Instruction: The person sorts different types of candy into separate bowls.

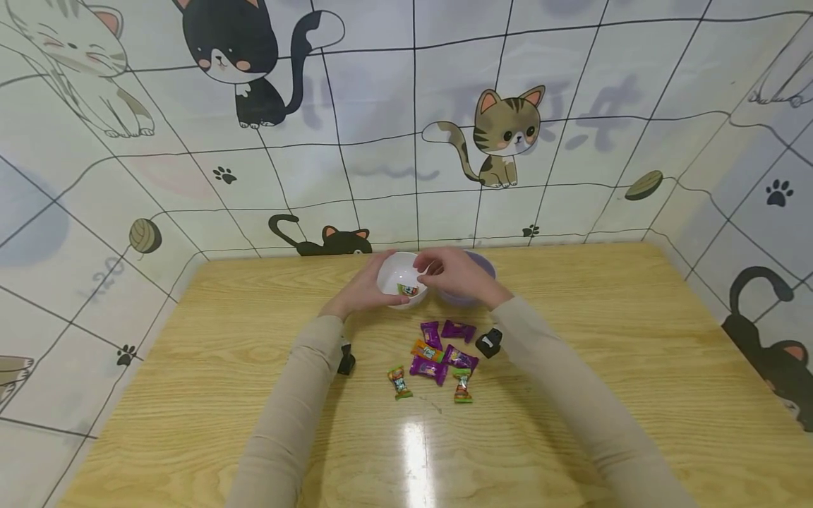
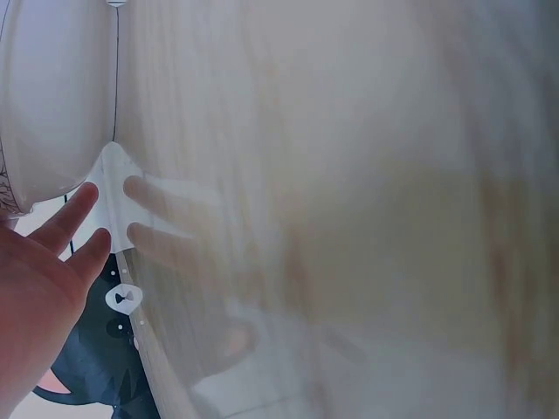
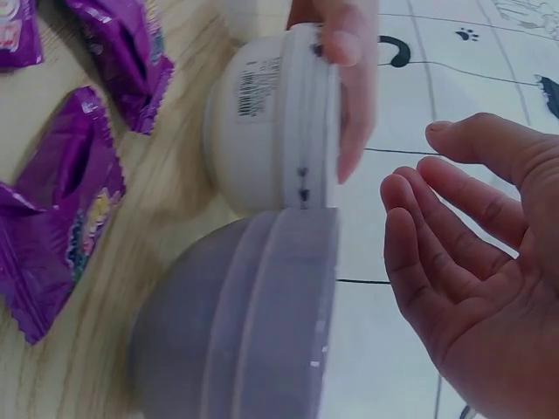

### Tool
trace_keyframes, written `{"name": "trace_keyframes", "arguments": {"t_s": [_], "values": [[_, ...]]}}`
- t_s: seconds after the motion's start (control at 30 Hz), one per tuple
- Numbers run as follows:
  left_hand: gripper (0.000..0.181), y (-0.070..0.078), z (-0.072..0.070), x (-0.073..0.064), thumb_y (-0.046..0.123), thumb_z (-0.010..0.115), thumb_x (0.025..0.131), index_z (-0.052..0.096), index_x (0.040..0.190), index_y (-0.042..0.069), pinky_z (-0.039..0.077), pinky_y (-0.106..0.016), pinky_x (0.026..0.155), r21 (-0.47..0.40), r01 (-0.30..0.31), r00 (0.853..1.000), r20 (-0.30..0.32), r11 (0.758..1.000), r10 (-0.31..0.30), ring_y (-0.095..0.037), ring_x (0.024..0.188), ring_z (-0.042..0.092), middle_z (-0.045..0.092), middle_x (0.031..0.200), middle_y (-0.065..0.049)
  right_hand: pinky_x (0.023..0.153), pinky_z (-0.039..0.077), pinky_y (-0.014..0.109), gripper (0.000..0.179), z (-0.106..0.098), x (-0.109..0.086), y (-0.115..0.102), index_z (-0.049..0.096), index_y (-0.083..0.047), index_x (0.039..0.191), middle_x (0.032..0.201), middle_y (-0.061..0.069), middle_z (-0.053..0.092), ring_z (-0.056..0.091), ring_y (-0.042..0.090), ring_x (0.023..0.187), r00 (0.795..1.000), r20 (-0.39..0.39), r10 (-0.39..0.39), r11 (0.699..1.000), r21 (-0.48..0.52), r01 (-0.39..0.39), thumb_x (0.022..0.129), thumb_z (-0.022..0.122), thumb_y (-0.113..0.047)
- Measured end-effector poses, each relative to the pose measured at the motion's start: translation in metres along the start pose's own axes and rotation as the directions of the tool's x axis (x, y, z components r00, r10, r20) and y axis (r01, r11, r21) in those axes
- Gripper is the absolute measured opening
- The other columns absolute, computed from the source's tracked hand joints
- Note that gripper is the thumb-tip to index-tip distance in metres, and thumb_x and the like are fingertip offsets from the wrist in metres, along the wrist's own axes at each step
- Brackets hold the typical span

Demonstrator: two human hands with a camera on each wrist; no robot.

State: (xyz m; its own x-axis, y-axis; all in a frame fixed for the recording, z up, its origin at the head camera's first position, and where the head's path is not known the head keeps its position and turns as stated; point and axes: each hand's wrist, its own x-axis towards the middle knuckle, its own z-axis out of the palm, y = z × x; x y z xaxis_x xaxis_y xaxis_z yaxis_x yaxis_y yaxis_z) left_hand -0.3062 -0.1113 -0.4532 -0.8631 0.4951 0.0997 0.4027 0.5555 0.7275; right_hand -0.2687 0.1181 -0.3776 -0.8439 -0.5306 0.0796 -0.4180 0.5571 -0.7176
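Observation:
Near the back edge of the table, my left hand (image 1: 365, 288) holds the white bowl (image 3: 249, 131) by its left side, thumb at the near rim and fingers at the far rim. A small green-wrapped candy (image 1: 408, 290) lies inside this bowl. My right hand (image 3: 480, 236) hovers over the purple bowl (image 3: 253, 323), close to the white bowl's right rim. Its fingers are loosely bent, and nothing shows between them in the right wrist view. The two bowls stand side by side. Only part of the left hand (image 2: 52, 271) appears in the left wrist view.
In front of the bowls lie several purple-wrapped candies (image 1: 459, 330), an orange-wrapped candy (image 1: 428, 351) and two green-and-orange candies (image 1: 399, 382). Black wrist devices (image 1: 489, 343) sit by both forearms. A cat-print sheet (image 1: 381, 169) rises behind the wooden table (image 1: 254, 303).

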Motion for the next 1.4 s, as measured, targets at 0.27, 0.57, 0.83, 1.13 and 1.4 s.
{"name": "trace_keyframes", "arguments": {"t_s": [0.27,0.57,0.83,1.13,1.4], "values": [[0.103,0.001,-0.001,0.0,0.035,0.086,0.071,0.027,0.151,0.008,0.042,-0.042,0.097,0.013,0.002,1.0,-0.003,1.0,-0.001,-0.026,0.117,0.046,0.036,0.143,-0.012,0.082,0.051,0.035,0.023,-0.008,-0.011,-0.012,0.066,-0.002,0.112,0.101,0.007,0.067,0.062,0.02,0.092,0.997,-0.049,-0.066,0.997,-0.032,0.064,0.09,0.068,-0.009],[0.103,0.002,0.001,-0.001,0.034,0.086,0.072,0.026,0.151,0.007,0.042,-0.043,0.096,-0.002,0.015,1.0,0.004,1.0,-0.015,-0.026,0.118,0.045,0.036,0.144,-0.013,0.075,0.053,0.031,0.02,-0.002,-0.036,-0.011,0.067,-0.001,0.107,0.092,0.004,0.068,0.063,0.018,0.085,0.987,-0.013,-0.161,0.985,-0.06,0.16,0.086,0.068,-0.003],[0.105,0.002,0.0,-0.001,0.035,0.086,0.072,0.023,0.153,0.009,0.04,-0.043,0.099,0.008,0.035,0.999,0.005,0.999,-0.035,-0.026,0.121,0.044,0.035,0.144,-0.013,0.073,0.053,0.028,0.021,0.012,-0.059,0.001,0.065,0.002,0.107,0.093,0.007,0.068,0.064,0.016,0.084,0.977,0.087,-0.197,0.979,-0.039,0.201,0.086,0.068,-0.001],[0.106,-0.002,0.0,0.0,0.035,0.087,0.071,0.024,0.152,0.009,0.037,-0.043,0.103,0.001,0.019,1.0,0.002,1.0,-0.019,-0.028,0.126,0.042,0.031,0.148,-0.012,0.07,0.053,0.026,0.017,0.024,-0.081,0.012,0.066,0.001,0.103,0.089,0.002,0.067,0.061,0.01,0.079,0.969,0.157,-0.193,0.978,-0.045,0.203,0.086,0.068,-0.002],[0.106,0.0,-0.001,0.0,0.033,0.087,0.071,0.023,0.152,0.008,0.037,-0.044,0.103,-0.009,0.022,1.0,0.008,1.0,-0.022,-0.028,0.126,0.041,0.032,0.148,-0.013,0.071,0.052,0.026,0.019,0.032,-0.097,0.021,0.068,-0.002,0.105,0.092,0.0,0.067,0.062,0.01,0.082,0.964,0.201,-0.172,0.977,-0.091,0.193,0.085,0.069,-0.004]]}}
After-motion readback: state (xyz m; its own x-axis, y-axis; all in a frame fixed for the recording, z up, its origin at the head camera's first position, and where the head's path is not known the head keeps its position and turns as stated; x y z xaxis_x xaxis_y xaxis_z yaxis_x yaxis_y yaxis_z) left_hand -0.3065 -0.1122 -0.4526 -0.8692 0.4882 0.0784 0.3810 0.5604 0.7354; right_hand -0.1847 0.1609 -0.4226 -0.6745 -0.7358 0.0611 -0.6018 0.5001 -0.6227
